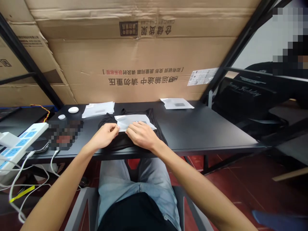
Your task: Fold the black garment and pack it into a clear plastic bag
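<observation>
A white, translucent plastic bag or envelope lies on top of a dark cloth, perhaps a garment, at the front of the black table. Its left front corner is pinched between the closed fingers of my left hand. On the bag's front edge, my right hand has its fingers curled and closed over the material. A small dark printed patch shows on the bag just behind my right knuckles. Both fingertips are partly hidden from above.
White sheets or bags lie at the back left, and another white bag at the back right. A power strip with cables is at the left edge. Cardboard walls off the back. A person in black is at right.
</observation>
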Available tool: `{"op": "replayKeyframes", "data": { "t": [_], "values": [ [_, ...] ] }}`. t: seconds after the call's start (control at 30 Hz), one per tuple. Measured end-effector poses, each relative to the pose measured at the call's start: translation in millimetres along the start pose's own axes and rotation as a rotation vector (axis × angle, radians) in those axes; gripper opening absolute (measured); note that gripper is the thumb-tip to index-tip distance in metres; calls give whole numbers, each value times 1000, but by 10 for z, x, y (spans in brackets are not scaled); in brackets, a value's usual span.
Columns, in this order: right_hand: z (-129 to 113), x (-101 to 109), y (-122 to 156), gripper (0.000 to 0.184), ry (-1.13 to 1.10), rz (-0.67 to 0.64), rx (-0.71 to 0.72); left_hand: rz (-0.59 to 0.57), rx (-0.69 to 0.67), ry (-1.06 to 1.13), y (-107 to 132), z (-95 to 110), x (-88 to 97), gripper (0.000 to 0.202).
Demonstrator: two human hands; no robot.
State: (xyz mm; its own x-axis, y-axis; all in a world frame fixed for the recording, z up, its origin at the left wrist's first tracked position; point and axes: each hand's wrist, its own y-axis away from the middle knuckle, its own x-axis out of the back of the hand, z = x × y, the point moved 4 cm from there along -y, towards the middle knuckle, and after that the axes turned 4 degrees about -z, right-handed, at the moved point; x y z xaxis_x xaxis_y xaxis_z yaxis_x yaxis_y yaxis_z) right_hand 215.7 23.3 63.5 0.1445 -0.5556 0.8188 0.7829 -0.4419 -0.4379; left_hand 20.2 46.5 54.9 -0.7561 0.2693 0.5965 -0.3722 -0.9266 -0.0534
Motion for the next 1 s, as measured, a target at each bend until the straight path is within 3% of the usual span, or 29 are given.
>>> {"op": "replayKeyframes", "data": {
  "t": [0.2,0.43,0.57,0.7,0.8,0.87,1.0],
  "values": [
    [215,77,203,38,-32,-21,-56,32,32,99,17,4,50,45],
    [703,198,655,39,-61,-59,-206,112,35,282,61,55,243,41],
    [858,231,837,33,-98,-66,-265,123,9,359,75,164,176,39],
    [764,266,726,27,-218,-48,-300,168,-32,468,59,354,-53,42],
    [580,271,476,56,-326,-48,-278,139,-91,481,15,547,-208,42],
    [499,248,317,61,-357,-106,-282,92,-143,450,-26,649,-242,45],
    [704,299,219,62,-389,-139,-364,33,-223,176,-96,606,-184,53]
  ]
}}
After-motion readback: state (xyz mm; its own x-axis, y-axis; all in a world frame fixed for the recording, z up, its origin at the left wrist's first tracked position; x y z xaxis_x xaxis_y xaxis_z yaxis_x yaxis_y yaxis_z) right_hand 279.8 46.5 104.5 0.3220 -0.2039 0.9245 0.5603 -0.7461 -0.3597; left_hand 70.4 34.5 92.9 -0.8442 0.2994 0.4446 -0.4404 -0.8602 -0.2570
